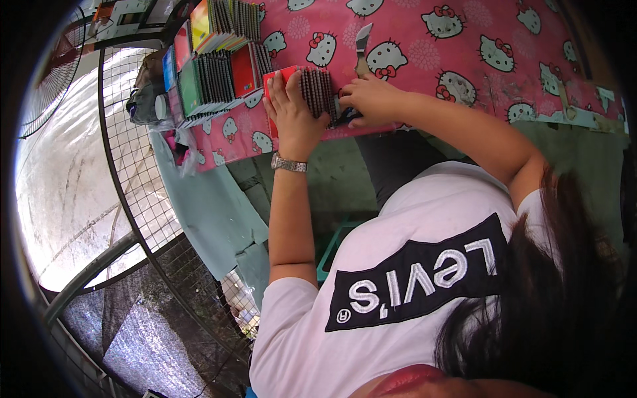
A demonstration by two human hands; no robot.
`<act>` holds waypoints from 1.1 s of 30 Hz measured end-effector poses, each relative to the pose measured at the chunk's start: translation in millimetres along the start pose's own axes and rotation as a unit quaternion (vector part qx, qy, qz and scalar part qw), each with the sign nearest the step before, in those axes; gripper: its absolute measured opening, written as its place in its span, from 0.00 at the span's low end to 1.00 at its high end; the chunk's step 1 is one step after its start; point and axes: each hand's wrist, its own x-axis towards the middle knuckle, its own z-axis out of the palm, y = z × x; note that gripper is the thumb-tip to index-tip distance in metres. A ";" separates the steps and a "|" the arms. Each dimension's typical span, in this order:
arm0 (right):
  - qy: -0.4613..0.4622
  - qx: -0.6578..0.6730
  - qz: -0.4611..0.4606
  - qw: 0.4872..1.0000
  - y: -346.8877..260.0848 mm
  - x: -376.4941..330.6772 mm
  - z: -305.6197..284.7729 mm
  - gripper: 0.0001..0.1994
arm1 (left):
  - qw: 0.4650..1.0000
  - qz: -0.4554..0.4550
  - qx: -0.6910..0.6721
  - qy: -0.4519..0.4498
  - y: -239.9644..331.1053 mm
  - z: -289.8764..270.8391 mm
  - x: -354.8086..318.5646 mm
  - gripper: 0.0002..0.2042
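Note:
My left hand (293, 113), with a metal-band watch on the wrist, is spread over a red-covered stack of spiral notebooks (318, 93) at the table's near edge. Its fingers lie on the red cover and the thumb presses by the dark bindings, gripping the stack. On the right side of the bindings, my right hand (371, 101) has its fingers curled close against them. A dark bit shows under those fingers, too hidden to name. A knife (362, 50) points away from me, its light handle meeting the far side of my right hand; whether that hand grips it is unclear.
More spiral notebooks (212, 76) in several colours stand in piles at the far left. A pink cloth (424, 50) printed with white cartoon cats covers the table. Left of it are a wire grid (142, 166) and a fan (56, 79). A pale blue sheet (206, 205) hangs below the table edge.

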 end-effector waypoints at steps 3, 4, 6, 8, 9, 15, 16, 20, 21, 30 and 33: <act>0.036 -0.046 -0.029 0.998 -2.2 -5.1 9.5 0.23 | 1.000 0.006 0.003 0.002 -1.7 1.4 -1.0 0.49; 0.032 -0.055 -0.026 0.998 -4.2 -5.3 9.5 0.24 | 1.000 0.010 0.001 0.005 -3.0 1.3 -0.8 0.49; 0.046 -0.069 -0.016 0.996 -2.9 -7.5 9.6 0.24 | 1.000 0.015 -0.001 0.007 -4.2 1.5 0.3 0.49; 0.040 -0.068 -0.011 0.997 -5.7 -8.0 7.5 0.23 | 1.000 0.015 0.000 0.004 -4.4 2.6 0.0 0.48; 0.027 -0.062 -0.010 0.998 -8.0 -9.0 7.1 0.22 | 1.000 0.006 -0.007 -0.001 -4.2 1.5 -0.6 0.48; 0.038 -0.061 -0.033 0.997 -7.2 -1.8 14.3 0.19 | 1.000 -0.005 -0.025 -0.012 1.2 0.2 0.1 0.47; 0.028 -0.049 -0.033 0.998 -7.9 0.6 13.4 0.18 | 1.000 -0.005 -0.024 -0.014 0.8 0.2 -0.1 0.47; -0.148 0.057 0.150 0.976 -30.3 19.2 -12.2 0.17 | 1.000 0.001 0.004 -0.001 -0.6 1.8 0.2 0.49; -0.158 0.060 0.153 0.974 -29.7 22.0 -14.4 0.17 | 1.000 -0.001 0.006 -0.004 -0.2 1.8 0.1 0.49; 0.004 -0.058 0.011 0.998 -3.1 2.7 5.8 0.21 | 1.000 0.004 0.006 -0.001 -0.5 2.1 0.6 0.49; -0.008 -0.077 0.001 0.997 -10.9 5.3 2.8 0.20 | 1.000 0.004 -0.005 0.006 -2.7 2.1 -0.4 0.48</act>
